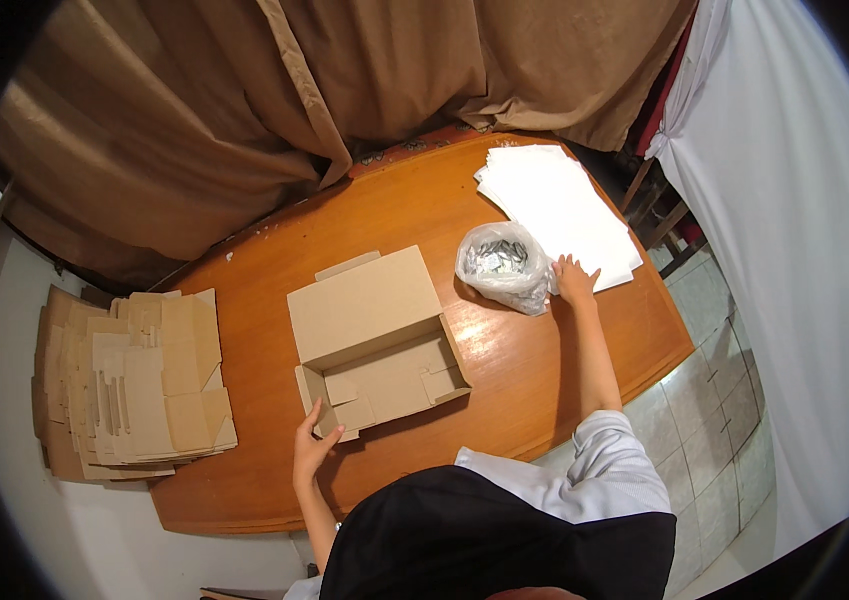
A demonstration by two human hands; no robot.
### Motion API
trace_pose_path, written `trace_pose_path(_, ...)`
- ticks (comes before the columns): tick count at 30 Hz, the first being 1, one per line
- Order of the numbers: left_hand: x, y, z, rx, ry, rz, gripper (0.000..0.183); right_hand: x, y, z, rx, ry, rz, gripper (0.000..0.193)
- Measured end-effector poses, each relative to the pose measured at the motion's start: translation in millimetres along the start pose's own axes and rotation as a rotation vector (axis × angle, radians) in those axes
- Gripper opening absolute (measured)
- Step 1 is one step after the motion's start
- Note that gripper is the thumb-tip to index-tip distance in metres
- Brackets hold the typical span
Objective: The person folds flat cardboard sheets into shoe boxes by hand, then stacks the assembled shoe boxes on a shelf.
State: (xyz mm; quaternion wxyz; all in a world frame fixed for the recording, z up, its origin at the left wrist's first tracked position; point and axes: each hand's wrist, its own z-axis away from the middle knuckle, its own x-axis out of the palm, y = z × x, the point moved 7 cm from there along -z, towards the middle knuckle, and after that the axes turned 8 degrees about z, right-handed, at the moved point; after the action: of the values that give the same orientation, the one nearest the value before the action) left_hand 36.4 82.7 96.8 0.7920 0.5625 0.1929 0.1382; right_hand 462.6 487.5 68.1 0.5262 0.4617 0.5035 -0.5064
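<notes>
An open cardboard box (384, 385) stands on the table with its lid (369, 305) folded back to the far side. My left hand (314, 440) has its thumb and fingers round the box's near left corner. To the right of the box is a clear plastic bag (519, 292), its mouth open on many small silvery pieces (500, 257) too small to name. My right hand (576, 282) is open, fingers spread, at the bag's right side and over the edge of a stack of white paper sheets (554, 200). Whether its fingertips touch the paper I cannot tell.
Flattened cardboard boxes (144, 380) are piled at the table's left end. The wooden table (504, 400) has a rounded edge. Brown curtains (244, 100) hang along its far side, a white cloth (784, 200) on the right. Floor tiles (699, 430) show at the right.
</notes>
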Motion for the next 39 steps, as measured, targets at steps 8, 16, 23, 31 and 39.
trace_pose_path(8, -5, 7, -1, 0.160, -0.083, -0.243, 0.075, -73, 25, 8, 0.129, 0.201, -0.397, 0.032)
trace_pose_path(16, 75, 151, 5, 0.697, 0.085, -0.384, 0.088, -167, -67, 128, -0.411, 0.568, -0.536, 0.038)
trace_pose_path(23, 159, 202, 2, 1.208, -0.041, -0.914, 0.057, -175, -177, 260, -1.021, 0.042, -0.463, 0.040)
trace_pose_path(31, 88, 208, -9, 0.905, -0.179, -0.401, 0.009, -196, -131, 259, -1.067, -0.201, -1.182, 0.059)
trace_pose_path(39, 45, 210, -10, 0.648, -0.162, 0.195, 0.033, -143, -169, 242, -0.670, -0.067, -1.274, 0.068)
